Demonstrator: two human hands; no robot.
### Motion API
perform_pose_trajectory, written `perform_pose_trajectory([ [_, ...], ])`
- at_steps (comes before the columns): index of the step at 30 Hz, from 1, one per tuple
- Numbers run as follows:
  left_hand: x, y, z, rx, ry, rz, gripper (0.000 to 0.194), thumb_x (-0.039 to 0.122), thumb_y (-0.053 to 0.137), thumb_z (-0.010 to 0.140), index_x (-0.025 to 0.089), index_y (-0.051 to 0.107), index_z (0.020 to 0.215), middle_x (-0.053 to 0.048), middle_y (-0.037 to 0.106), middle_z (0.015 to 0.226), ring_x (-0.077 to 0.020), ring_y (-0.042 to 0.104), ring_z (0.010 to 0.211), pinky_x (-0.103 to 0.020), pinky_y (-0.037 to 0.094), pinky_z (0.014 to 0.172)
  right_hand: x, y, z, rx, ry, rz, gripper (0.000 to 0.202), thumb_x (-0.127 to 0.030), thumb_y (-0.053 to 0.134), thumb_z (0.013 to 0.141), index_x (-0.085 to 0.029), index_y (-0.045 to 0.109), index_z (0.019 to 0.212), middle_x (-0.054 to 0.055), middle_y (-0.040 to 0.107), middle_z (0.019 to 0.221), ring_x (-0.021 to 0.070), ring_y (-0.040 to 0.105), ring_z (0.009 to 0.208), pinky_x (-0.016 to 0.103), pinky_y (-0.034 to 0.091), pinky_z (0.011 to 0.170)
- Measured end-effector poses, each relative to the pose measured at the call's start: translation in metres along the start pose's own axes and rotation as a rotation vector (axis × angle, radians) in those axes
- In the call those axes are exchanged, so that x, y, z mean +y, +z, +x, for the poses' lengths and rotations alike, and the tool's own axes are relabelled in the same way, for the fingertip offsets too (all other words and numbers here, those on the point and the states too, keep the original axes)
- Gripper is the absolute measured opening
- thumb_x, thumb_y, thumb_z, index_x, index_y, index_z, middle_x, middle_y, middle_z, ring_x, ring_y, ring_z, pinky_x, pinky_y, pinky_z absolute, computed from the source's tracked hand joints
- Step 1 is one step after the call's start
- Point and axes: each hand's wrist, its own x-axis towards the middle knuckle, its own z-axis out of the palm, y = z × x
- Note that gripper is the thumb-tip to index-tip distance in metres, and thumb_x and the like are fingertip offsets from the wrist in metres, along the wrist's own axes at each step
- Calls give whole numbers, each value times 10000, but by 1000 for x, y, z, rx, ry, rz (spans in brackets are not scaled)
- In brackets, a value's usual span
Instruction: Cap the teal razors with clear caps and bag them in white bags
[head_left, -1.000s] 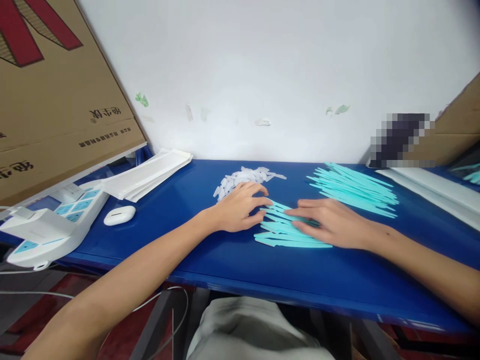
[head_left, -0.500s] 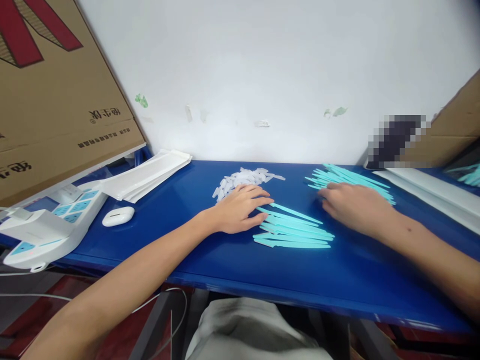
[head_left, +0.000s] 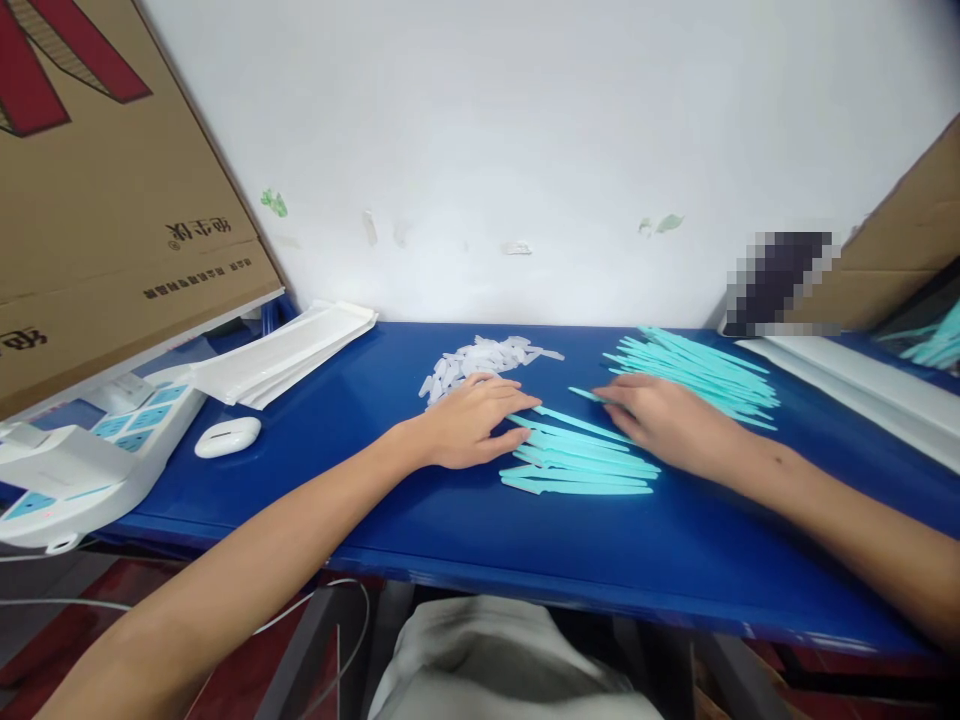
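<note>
- Head view: the right hand (head_left: pixel 664 420), over the far pile (head_left: pixel 690 370) half a second ago, now pinches one turquoise stick (head_left: pixel 582 394), its free end toward ten o'clock.
- Left hand (head_left: pixel 469 420), barely moved: thumb and fingers apart, touching ends of the near sticks (head_left: pixel 581 482), which lie toward four o'clock from it.
- Far pile: one o'clock from the right hand.
- White pieces (head_left: pixel 480 360): twelve o'clock from the left hand.
</note>
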Motion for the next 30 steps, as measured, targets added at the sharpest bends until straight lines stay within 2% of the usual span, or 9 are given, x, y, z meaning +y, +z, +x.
perform_pose_trajectory([
  [3,-1,1,0,50,34,-5,466,447,390,1060,191,515,1429,-127,572,1417,-293,479,1351,-462,311,1149,-19,-3,3,47,-28,237,440,-266,365,1012,-162,614,1361,123,717,1231,255,695,1062,390,562,863],
  [5,-2,1,0,79,47,-2,473,451,390,1060,192,501,1440,-142,556,1413,-293,488,1323,-462,336,1129,-27,-8,3,88,-77,330,440,-255,359,1011,-184,599,1373,95,696,1291,233,678,1116,376,555,901],
  [7,-2,1,0,84,50,-1,475,450,390,1060,194,489,1448,-144,547,1412,-293,488,1311,-469,341,1123,-29,-12,2,95,-103,318,433,-253,355,1003,-178,618,1338,100,691,1295,246,671,1131,401,550,922],
  [11,-3,1,0,62,35,1,473,446,409,1055,189,487,1444,-136,561,1385,-297,483,1309,-478,334,1130,-27,-15,-1,-67,-57,197,453,-314,339,1001,-159,651,1291,134,713,1239,307,691,1080,488,553,908],
  [14,-3,2,0,56,30,8,481,448,404,1053,191,475,1454,-144,554,1389,-306,467,1327,-496,327,1140,-29,-15,-4,-155,-51,201,510,-374,326,1014,-154,574,1403,156,656,1343,328,648,1181,513,530,967],
  [18,-3,1,-1,78,17,24,488,460,404,1047,223,466,1469,-163,436,1505,-327,408,1381,-528,335,1137,-32,-13,-7,-199,-111,271,533,-409,331,1026,-192,458,1496,150,520,1502,316,552,1319,515,482,1054],
  [24,-1,0,-2,40,21,8,575,553,459,1012,259,421,1505,-165,403,1523,-347,378,1406,-560,324,1148,-33,-15,-7,-171,-143,333,497,-464,359,1036,-273,457,1484,89,438,1582,292,423,1437,507,400,1146],
  [27,0,0,-3,0,21,-14,663,615,507,974,288,373,1535,-161,352,1566,-370,329,1441,-582,317,1150,-34,-15,-7,-224,-133,310,602,-549,410,1011,-355,320,1574,56,302,1663,319,320,1498,567,347,1173],
  [30,0,0,-3,-15,3,-27,692,635,485,977,296,331,1561,-161,331,1580,-373,316,1450,-587,308,1158,-35,-14,-7,-283,-139,308,697,-590,438,990,-409,185,1614,47,217,1694,357,291,1507,622,344,1155],
])
